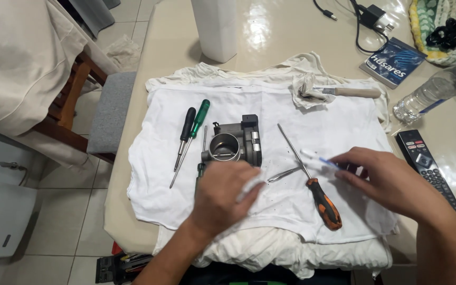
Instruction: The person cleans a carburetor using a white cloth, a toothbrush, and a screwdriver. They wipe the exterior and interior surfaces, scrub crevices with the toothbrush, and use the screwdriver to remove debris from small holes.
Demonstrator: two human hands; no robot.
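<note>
- White cloth [249, 113] covers the table; grey throttle body [234, 143] sits centre frame, bore facing up.
- Left hand [222, 195] is closed on a white rag [252, 184] just below it; better to steady the body when wiping.
- Right hand [391, 182] pinches a white-and-blue pen-like tool [317, 160], long axis pointing upper left.

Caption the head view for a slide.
Left hand wipes throttle body with rag; right hand holds a white-blue pen.

A small blue book [393, 62] with white print on its cover lies near the top right of the counter [286, 31]. Beside it lies a clear plastic bottle [433, 94] with a blue cap.
</note>
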